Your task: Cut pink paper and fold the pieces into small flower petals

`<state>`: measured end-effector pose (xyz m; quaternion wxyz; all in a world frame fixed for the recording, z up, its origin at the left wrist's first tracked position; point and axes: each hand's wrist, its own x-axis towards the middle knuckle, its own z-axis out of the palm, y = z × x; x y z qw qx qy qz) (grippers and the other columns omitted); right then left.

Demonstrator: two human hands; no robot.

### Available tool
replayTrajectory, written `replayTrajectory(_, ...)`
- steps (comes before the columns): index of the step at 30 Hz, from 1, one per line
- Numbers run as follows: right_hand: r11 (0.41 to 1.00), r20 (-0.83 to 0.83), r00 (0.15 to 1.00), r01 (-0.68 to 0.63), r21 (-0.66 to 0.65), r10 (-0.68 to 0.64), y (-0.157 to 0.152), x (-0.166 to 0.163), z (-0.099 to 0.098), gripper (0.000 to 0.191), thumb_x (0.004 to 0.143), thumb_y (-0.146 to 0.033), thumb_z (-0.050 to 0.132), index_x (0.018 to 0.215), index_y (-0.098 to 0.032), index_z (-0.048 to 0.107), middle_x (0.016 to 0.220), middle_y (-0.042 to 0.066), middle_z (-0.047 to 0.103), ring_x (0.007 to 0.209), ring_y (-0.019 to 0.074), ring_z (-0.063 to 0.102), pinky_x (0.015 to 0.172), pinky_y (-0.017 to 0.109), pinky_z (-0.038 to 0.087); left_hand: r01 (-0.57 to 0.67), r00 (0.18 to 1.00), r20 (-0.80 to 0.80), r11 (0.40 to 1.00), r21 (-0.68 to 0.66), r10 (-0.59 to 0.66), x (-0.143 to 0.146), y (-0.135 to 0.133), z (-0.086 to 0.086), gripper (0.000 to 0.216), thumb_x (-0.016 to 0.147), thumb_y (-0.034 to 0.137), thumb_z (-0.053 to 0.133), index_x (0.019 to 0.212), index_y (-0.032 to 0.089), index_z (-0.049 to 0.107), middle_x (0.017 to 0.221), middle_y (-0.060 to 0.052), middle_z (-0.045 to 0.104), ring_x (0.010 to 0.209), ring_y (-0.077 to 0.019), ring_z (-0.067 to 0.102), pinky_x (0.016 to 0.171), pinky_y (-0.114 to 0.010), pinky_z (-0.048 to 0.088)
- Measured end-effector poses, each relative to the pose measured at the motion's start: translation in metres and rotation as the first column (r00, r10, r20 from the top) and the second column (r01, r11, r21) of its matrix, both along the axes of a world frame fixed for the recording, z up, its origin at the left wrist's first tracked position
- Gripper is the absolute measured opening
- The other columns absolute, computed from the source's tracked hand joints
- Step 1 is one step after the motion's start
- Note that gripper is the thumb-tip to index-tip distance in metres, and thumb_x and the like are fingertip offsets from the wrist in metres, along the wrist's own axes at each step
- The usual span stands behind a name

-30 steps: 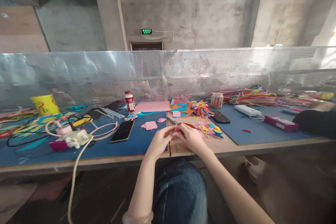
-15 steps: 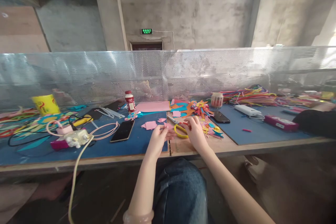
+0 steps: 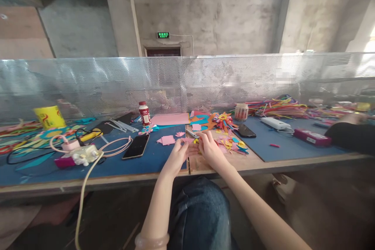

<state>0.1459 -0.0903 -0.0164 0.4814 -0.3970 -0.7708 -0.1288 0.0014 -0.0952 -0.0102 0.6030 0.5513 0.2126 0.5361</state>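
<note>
My left hand pinches a small piece of pink paper between thumb and fingers. Close beside it, my right hand is closed around the yellow handles of a pair of scissors. Their metal blade points up and to the left, past the pink paper; most of the handle is hidden by my fingers. On the blue mat, just left of my hands, lie a stack of pink paper squares and a pink cut-out. Small yellow and pink paper scraps are scattered to the right of my right hand.
A black phone, cables and a power adapter lie on the left. A red-capped bottle, paper flowers and a jar stand farther back. Another person's dark sleeve reaches in at right.
My right hand has come left and closer to my left hand. The yellow scissor loop that showed before is now mostly covered by the fingers. My left hand still holds the pink paper.
</note>
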Motion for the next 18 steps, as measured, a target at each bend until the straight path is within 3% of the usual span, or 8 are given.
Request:
replayTrajectory(12,0.998,0.038,0.997,0.064,-0.017,-0.063,0.0022,0.0,-0.0027,0.028,0.084,-0.01,0.033,0.11,-0.016,0.042,0.098,0.01,0.049,0.091,0.0201,0.054,0.077,0.032,0.047,0.085,0.996,-0.025,0.996,0.021,-0.085,-0.0009,-0.0022,0.0022,0.02,0.08,0.033,0.053,0.089,0.016,0.049,0.091,-0.007,0.063,0.085,-0.0193,0.062,0.072,-0.031,0.047)
replayTrajectory(18,0.991,0.049,0.995,0.088,-0.097,-0.084,0.0015,0.003,-0.0036,0.034,0.082,-0.007,0.033,0.115,-0.015,0.039,0.102,0.012,0.049,0.087,0.0189,0.055,0.071,0.029,0.048,0.105,0.994,0.004,0.994,0.022,-0.105,-0.0002,-0.0023,0.0006,0.019,0.079,0.032,0.055,0.088,0.015,0.052,0.091,-0.008,0.063,0.085,-0.0197,0.061,0.071,-0.031,0.046)
